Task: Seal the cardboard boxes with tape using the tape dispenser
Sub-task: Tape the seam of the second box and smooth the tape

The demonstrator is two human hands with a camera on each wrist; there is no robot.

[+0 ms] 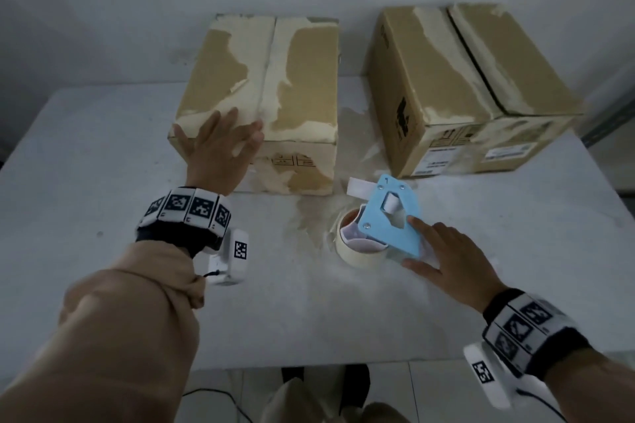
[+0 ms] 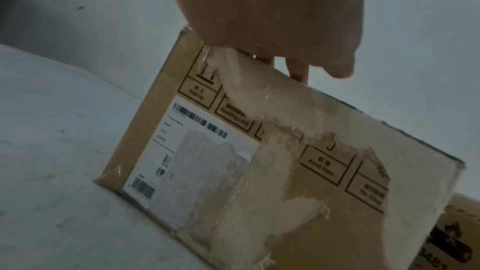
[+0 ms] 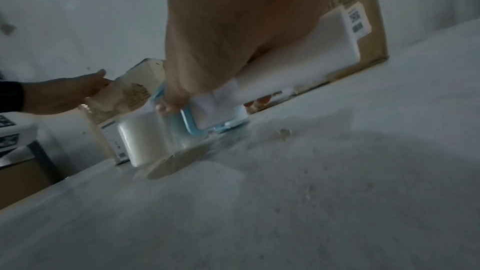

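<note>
Resting flat: left hand [image 1: 220, 144] on near box [image 1: 268, 79] | right hand [image 1: 450, 257] fingers curling round tape dispenser [image 1: 388, 216]

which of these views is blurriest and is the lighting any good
Right wrist view is the blurriest: the tape dispenser and right hand smear with motion. Left wrist view is soft, but the label on the left box still shows barcodes. Head view is sharpest, though dim and grey, with wide-angle bending of the table edges; no glare anywhere.

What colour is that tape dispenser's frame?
Light blue; the tape dispenser shows best in the head view.
</note>
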